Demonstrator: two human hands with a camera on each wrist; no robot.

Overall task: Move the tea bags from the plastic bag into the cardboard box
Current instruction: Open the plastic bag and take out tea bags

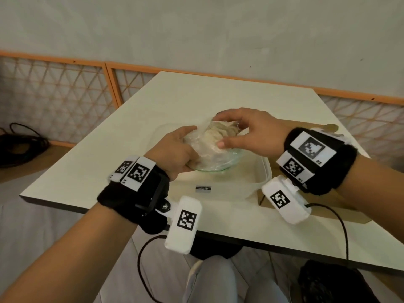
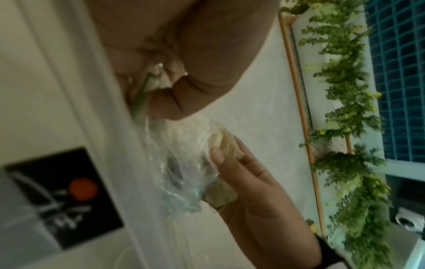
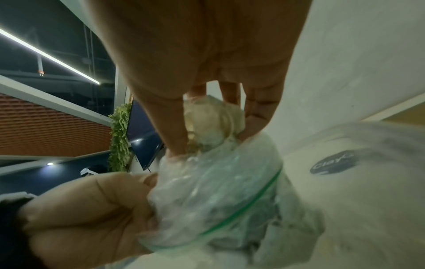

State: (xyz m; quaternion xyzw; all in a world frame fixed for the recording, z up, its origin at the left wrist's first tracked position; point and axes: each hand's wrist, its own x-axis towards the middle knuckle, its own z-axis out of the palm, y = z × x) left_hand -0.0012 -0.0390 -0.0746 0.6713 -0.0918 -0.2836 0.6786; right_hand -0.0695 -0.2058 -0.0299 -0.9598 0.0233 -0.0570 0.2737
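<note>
Left hand (image 1: 175,149) grips the plastic bag (image 1: 209,149); right hand (image 1: 247,132) pinches the tea bags (image 1: 218,134) at its mouth.
The bag is held above a clear tub (image 1: 260,176) on the tabletop (image 1: 196,97). Step in hand: drawing out a bunch. Next, it seems, carry it right to the cardboard box (image 1: 341,206), mostly hidden.

- The head view is evenly, softly lit; the bench (image 1: 175,101) shows pale with weak shadows, and straight edges bow toward the frame borders.
- The left wrist view is blurred throughout: the near hand is out of focus, and the black label (image 2: 62,196) is smeared.
- The right wrist view is dim and noisy, with a bright ceiling strip light (image 3: 48,56) glaring at upper left.
- The plastic bag (image 3: 218,196) catches small white glints.
</note>
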